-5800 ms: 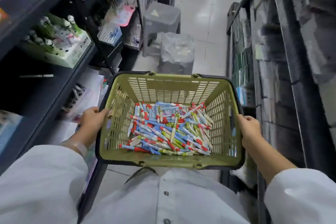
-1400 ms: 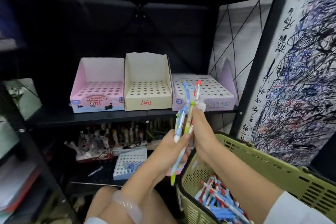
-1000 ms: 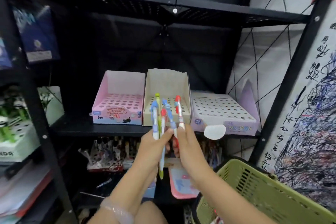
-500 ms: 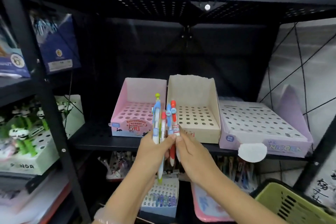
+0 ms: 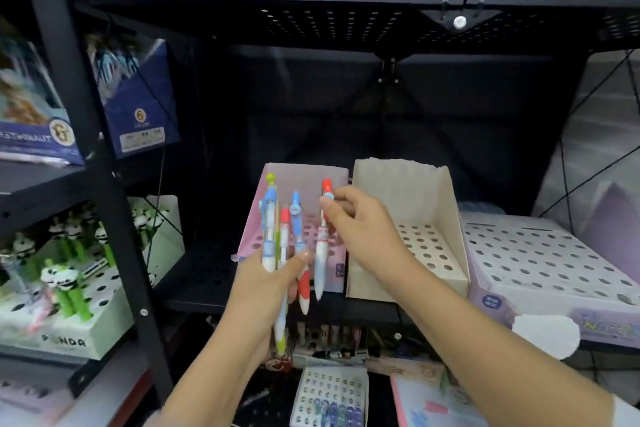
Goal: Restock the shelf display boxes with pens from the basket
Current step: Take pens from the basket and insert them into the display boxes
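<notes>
Pinching the top of a red-capped pen point(image 5: 321, 239), the right hand point(image 5: 360, 229) had it upright, thumb and forefinger clamped on the barrel just under the cap, beside the small bunch of pens point(image 5: 282, 246) in the other fist. The left hand point(image 5: 266, 291) was wrapped round that bunch, fingers curled tight about the lower barrels, tips pointing down, caps fanned out above. All of it hung right in front of the pink display box point(image 5: 304, 215) on the black shelf point(image 5: 204, 274), with the cream display box point(image 5: 408, 236) next along and the lilac display box point(image 5: 540, 263) beyond that, every hole in all three looking unfilled. The basket was out of shot. By my reckoning this was the separating step: one pen being drawn clear of the bunch, none seated yet. The next move would call for carrying that single pen forward, tip down, lining it over one hole in the pink tray and pushing straight in, without the left hand's bunch knocking the box.
</notes>
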{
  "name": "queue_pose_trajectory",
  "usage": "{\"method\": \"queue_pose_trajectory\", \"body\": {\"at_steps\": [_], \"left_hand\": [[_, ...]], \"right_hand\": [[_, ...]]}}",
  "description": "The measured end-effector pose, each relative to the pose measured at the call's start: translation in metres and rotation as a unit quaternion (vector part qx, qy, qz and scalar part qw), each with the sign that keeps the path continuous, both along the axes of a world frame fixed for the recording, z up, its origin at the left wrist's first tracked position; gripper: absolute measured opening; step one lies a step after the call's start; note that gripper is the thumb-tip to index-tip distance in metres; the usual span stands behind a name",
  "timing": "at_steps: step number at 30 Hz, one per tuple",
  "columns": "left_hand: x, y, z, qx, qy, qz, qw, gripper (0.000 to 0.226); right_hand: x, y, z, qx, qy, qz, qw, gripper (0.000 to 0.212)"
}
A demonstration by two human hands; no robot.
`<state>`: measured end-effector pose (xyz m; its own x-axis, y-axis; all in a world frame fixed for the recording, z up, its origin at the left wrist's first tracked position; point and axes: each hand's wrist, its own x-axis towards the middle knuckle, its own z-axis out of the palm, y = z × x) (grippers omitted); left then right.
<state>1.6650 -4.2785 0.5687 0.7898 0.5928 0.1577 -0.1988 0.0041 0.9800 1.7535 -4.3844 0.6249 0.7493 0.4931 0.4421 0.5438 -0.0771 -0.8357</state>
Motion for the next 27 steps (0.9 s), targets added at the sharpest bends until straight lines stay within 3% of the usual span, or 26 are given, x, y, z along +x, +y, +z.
{"method": "queue_pose_trajectory", "body": {"at_steps": [4,8,12,20,27], "left_hand": [[-0.002,0.046,0.017,0.012,-0.013,0.067,0.998,0.012],[0.004,0.085,0.024,0.019,0.006,0.117,0.993,0.013],[0.010,0.101,0.017,0.032,0.053,0.090,0.994,0.019],[0.015,0.104,0.004,-0.006,0.080,0.004,0.997,0.016],[0.013,0.105,0.006,0.010,0.059,0.000,0.998,0.012]], "right_hand": [[0.028,0.032,0.035,0.070,0.000,-0.041,0.997,0.009],[0.056,0.075,0.044,-0.023,-0.106,-0.109,0.988,0.017],[0.080,0.109,0.033,-0.119,-0.141,-0.134,0.974,0.027],[0.102,0.139,0.019,-0.197,-0.184,-0.125,0.955,0.028],[0.109,0.137,0.021,-0.197,-0.188,-0.119,0.955,0.027]]}}
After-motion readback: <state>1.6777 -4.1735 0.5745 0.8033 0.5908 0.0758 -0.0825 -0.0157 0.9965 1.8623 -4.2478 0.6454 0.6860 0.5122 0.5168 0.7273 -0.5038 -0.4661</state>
